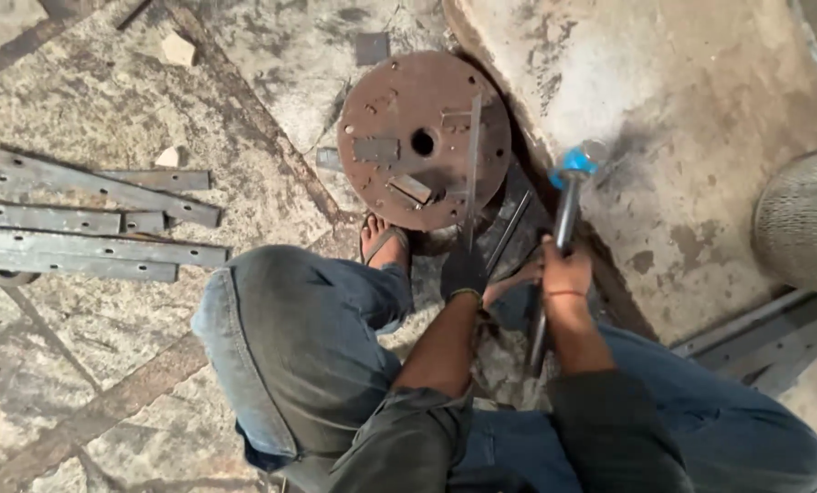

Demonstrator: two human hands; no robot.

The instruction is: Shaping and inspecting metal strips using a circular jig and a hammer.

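Closest in are the person's knees in blue jeans, squatting on the stone floor (89, 383). Left hand (464, 274), in a dark glove, is closed around the lower end of a thin flat metal strip (472, 155) that stands on edge across the rusty round steel disc (399, 110). Right hand (565, 267) is wrapped tight on the shaft of a hammer (568, 196), its blue-taped head blurry and up just off the disc's right edge. A sandalled foot (381, 239) sits right against the disc's near rim. Off to the left lies a bunch of flat drilled steel bars (98, 224). A woven basket (806, 219) pokes in at the right edge.
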